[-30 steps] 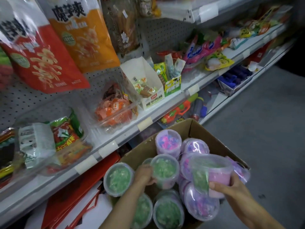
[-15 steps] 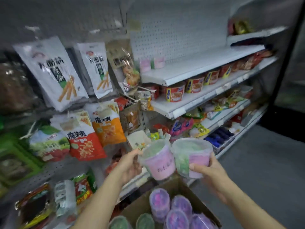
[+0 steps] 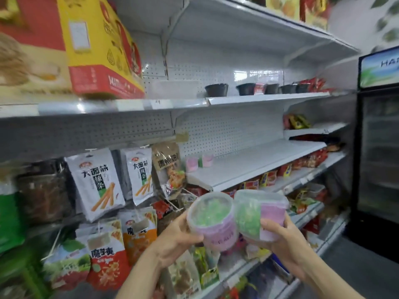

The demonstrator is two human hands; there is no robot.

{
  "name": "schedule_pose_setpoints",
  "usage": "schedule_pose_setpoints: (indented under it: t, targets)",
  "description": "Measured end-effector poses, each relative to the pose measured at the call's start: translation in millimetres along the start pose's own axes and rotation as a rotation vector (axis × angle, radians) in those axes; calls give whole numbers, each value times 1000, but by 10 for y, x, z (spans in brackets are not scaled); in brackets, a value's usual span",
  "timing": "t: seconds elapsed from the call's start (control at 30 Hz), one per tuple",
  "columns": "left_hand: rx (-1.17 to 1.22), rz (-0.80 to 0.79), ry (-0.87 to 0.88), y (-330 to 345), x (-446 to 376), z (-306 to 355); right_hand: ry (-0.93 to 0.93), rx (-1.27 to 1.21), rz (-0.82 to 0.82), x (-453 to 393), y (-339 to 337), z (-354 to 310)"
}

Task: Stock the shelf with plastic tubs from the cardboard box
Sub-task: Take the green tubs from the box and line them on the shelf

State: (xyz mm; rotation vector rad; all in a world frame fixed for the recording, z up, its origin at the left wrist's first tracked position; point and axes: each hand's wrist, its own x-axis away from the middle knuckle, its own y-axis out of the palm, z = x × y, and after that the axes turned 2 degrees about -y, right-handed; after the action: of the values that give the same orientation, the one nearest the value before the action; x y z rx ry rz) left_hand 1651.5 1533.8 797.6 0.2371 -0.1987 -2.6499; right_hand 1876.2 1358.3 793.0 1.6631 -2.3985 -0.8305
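Head view: left hand (image 3: 172, 240) grips a round plastic tub (image 3: 212, 221) by its side wall, fingers and thumb curled round the pink label band; clear lid up, green pieces inside. Right hand (image 3: 287, 236) grips a second tub (image 3: 261, 214), tilted on its side, thumb across the wall. The tubs touch at chest height, in front of the shelving, well below and short of the white shelf (image 3: 248, 162), where two or three matching tubs (image 3: 199, 161) stand at the back left. Cardboard box not in frame.

Handling, judged: light, thin-walled, smooth plastic, probably a bit slippery and squeezable. Hold mid-wall with a wrap grip, avoid lifting by the lid in case it pops, right the tilted one before setting down.
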Motion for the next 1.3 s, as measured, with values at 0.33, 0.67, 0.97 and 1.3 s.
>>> schedule_pose_setpoints:
  t: [0.33,0.67,0.97,1.3]
  targets:
    - [41,312,111,-226,-985,207,-55,-18,-9,-1185,156,-81]
    - [-190,477,103,-553,-2173,249,-71,144,-6,-2419,-107,-215]
    - [-323,843,103,-989,-3258,78,-102,406,35,-3787,-701,-32]
    - [-419,1112,-2,-1562,-4192,-175,18,515,-118,-5276,-1122,258]
